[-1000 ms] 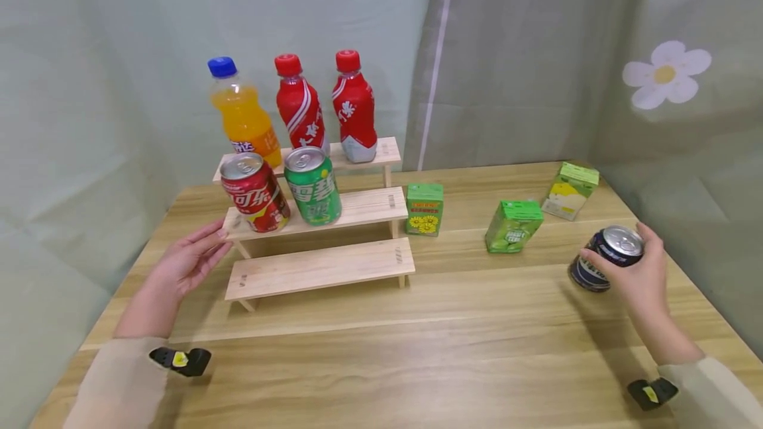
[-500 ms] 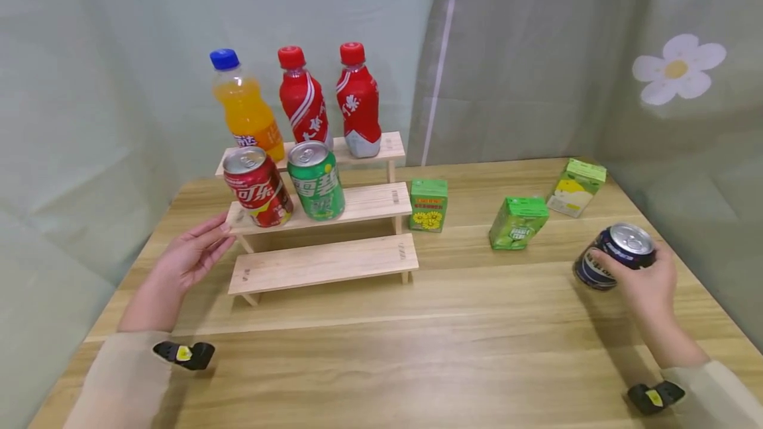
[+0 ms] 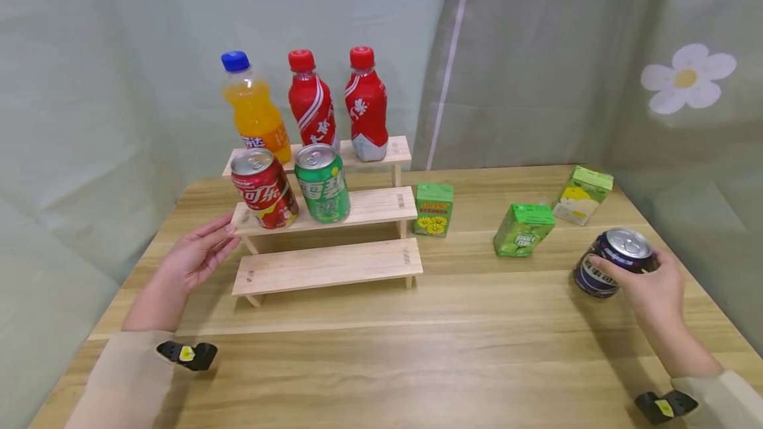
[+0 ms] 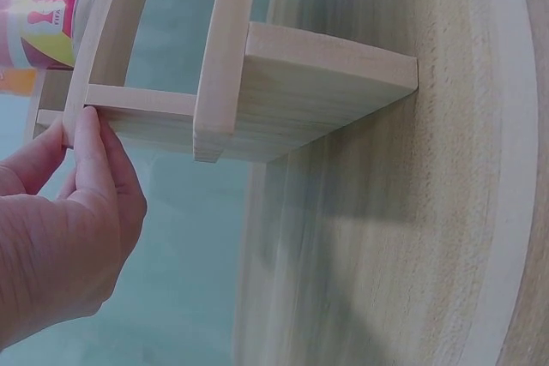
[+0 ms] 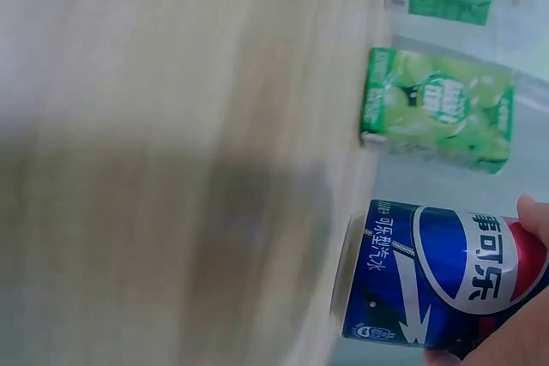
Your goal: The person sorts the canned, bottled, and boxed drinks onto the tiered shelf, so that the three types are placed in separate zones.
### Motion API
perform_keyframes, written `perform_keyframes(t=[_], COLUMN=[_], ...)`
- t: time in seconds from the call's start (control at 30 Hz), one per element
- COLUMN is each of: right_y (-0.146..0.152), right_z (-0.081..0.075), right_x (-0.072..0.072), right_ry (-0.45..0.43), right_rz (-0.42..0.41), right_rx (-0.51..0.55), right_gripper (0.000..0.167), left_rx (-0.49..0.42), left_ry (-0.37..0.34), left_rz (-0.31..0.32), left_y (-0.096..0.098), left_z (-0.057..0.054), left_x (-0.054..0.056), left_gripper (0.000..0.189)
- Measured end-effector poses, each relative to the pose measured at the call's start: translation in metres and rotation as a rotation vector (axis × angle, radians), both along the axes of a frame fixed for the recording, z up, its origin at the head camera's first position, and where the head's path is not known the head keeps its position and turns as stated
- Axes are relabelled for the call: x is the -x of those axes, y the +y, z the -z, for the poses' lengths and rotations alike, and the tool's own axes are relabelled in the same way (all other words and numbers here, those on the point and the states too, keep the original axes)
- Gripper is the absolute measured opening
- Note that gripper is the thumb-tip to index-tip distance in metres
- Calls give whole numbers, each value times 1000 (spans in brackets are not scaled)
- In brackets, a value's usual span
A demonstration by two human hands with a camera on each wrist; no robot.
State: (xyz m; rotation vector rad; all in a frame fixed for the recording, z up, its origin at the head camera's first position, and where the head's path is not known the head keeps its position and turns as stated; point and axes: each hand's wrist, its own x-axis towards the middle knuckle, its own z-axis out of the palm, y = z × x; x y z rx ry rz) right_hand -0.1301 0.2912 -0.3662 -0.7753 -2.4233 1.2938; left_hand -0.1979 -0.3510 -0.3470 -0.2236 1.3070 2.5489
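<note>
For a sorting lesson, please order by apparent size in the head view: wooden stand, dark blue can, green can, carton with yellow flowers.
1. Wooden stand
2. Dark blue can and green can: too alike to rank; the right hand partly covers the former
3. Carton with yellow flowers

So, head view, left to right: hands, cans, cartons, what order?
Left hand, red cylindrical metal can, green cylindrical metal can, green carton with yellow flowers, bright-green rectangular carton, pale-green carton with yellow print, dark-blue cylindrical metal can, right hand.
</note>
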Motion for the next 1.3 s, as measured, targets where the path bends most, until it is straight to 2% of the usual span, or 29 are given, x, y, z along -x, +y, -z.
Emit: perform_keyframes(t=[0.1,0.23,0.63,0.83,1.07,1.3], right_y=[-2,-6,-30,-50,-80,-116], right_z=[-5,-17,-61,-83,-102,-118], right_x=[-2,-3,-2,7,16,30], right_ry=[22,11,8,36,139,153], right_rz=[-36,-105,-236,-311,-402,-505], right_rx=[-4,-40,-107,-66,-41,11], right_gripper=[81,84,94,92,79,82], left_rx=[9,16,14,0,13,22], left_ry=[-3,1,-8,-1,-10,-13], left_rz=[2,9,0,3,8,2], left_y=[0,1,0,-1,0,1], left_z=[0,1,1,-2,-3,-4], left_x=[0,-1,-1,-1,-1,-1], left_gripper=[30,30,29,30,29,28])
